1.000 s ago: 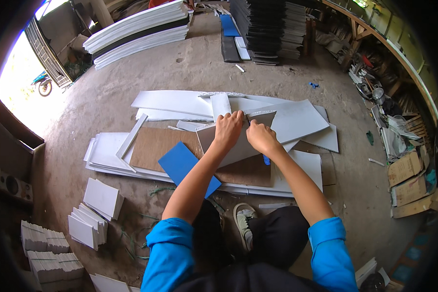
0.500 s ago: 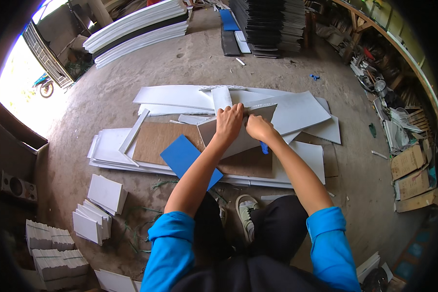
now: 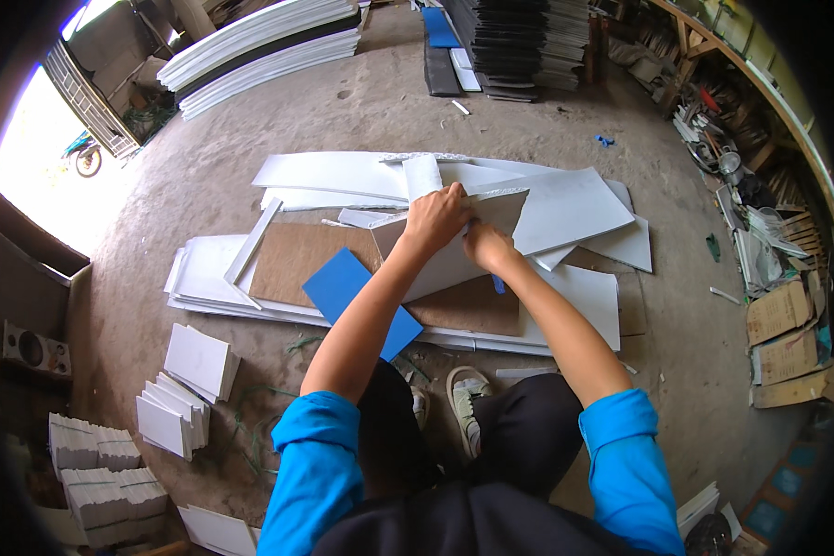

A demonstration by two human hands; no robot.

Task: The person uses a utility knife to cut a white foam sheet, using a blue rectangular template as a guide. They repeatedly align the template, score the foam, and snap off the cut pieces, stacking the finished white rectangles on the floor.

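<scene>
The head view shows both bare hands close together at the middle, over a raised grey board (image 3: 440,271); the board stands tilted on its edge above a brown sheet (image 3: 310,255), its ragged white top edge running between the hands and out to the right. The left hand (image 3: 438,220) is bent over that top edge, fingers curled down and gripping the board; the right hand (image 3: 491,248) is just beside it, drawn into a fist around a blue handle (image 3: 499,284), whose lower end pokes out below the palm; whatever lies at the handle's other end is hidden, so I cannot tell its kind.

A blue panel (image 3: 329,283) lies aslant on the brown sheet, partly behind the left forearm; under the brown sheet is a stack of white sheets (image 3: 208,269); beyond the hands, more white boards (image 3: 574,213) overlap on the floor (image 3: 695,371); small white panels (image 3: 197,360) stand in a bunch at the lower left; a pale shoe (image 3: 466,398) is near the stack.
</scene>
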